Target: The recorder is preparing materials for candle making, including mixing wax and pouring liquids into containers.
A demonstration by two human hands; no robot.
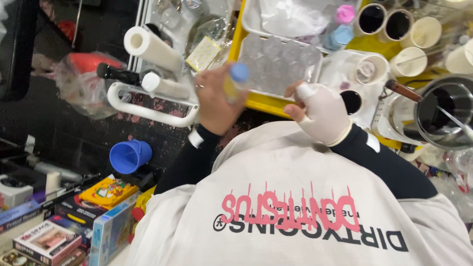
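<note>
above a yellow tray [256, 102], the left hand [215, 98] grips a blue-capped bottle [235, 81]; the gloved right hand [320, 114] is curled closed beside it, empty.

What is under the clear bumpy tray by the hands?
Under the clear bumpy tray sits a yellow tray; its edge sticks out in front. The left hand, holding a blue-capped bottle, and the gloved right hand cover some of it.

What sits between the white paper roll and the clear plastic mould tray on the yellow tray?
In the head view, a small pale-yellow dotted sheet lies between the white paper roll and the clear plastic mould tray, among crumpled clear plastic wrap.
</note>
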